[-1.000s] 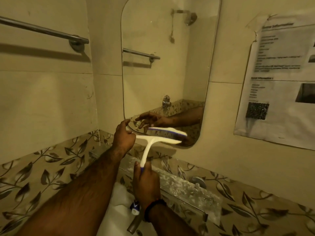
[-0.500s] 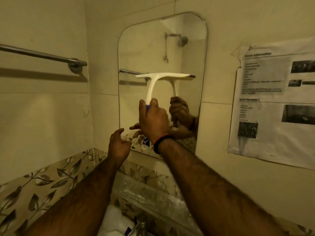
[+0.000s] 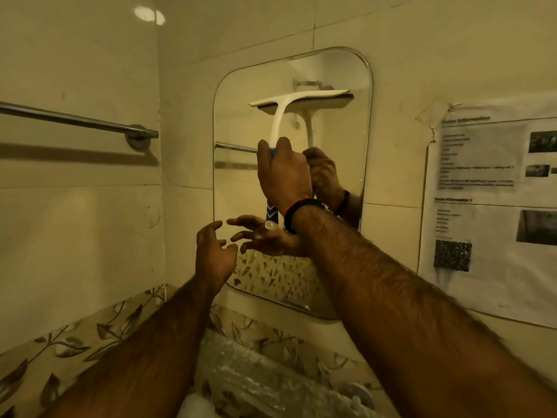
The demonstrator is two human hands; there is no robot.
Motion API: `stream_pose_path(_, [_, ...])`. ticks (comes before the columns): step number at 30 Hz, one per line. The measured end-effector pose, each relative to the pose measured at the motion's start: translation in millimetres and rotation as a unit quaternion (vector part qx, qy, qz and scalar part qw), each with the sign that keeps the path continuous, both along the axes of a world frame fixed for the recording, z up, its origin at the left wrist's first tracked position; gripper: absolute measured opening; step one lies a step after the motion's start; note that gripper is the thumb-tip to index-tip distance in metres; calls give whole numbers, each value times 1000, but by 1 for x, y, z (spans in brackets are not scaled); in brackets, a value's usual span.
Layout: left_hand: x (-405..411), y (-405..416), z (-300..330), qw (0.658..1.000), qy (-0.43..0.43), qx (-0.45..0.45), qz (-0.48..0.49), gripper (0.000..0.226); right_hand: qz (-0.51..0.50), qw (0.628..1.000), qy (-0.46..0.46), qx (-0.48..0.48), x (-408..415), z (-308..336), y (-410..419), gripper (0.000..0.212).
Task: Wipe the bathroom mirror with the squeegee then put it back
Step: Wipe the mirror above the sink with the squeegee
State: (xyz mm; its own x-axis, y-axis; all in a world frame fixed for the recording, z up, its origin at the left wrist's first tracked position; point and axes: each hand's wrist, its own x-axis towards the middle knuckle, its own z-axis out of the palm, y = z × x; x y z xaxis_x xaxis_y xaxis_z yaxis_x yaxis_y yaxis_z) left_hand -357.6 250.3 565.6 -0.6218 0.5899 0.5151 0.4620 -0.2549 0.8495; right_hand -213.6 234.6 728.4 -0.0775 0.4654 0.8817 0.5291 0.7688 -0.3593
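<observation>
- Fingers (image 3: 283,146) of right hand (image 3: 284,176) are wrapping round the squeegee (image 3: 297,99) handle, gripping it mid-shaft; white neck is sticking up above the knuckles, blue-patterned handle end is poking out below the wrist.
- Squeegee blade is sitting up high on the mirror (image 3: 337,164), roughly level, near the top edge; contact with the glass is looking likely, cannot tell for sure.
- Left hand (image 3: 214,254) is hovering beside the mirror's lower left edge, fingers loosely spread, holding nothing.
- Towel bar (image 3: 75,120) is running along the left wall; paper notice (image 3: 488,206) is hanging right of the mirror.
</observation>
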Motion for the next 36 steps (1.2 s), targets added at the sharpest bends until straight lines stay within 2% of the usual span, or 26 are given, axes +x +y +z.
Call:
stream_pose_path(5, [-1,9,8,1000,0,9,1,63,-51,997,-49,22,4,11,7,36])
stream_pose_path(11, [-4,13,12,1000,6,23,12,63,-58,996,-34,59,11,31,6,41])
stream_pose_path(15, [-5,12,17,999,3,40,24,64,-20,999,-11,31,8,46,12,35])
stream_pose_path(19, [-6,10,20,999,3,40,27,64,-58,996,-36,57,9,47,12,39])
stream_pose_path(25, [-9,10,20,999,6,29,34,64,-50,993,-15,110,9,20,13,39])
stream_pose_path(31, [-7,10,12,999,6,20,34,63,-32,999,0,38,8,-18,14,43])
stream_pose_path(33, [-6,9,9,999,9,14,35,62,-50,998,-29,22,7,-32,14,39])
stream_pose_path(36, [-5,7,4,999,15,10,32,62,-59,996,-63,27,12,-58,11,44])
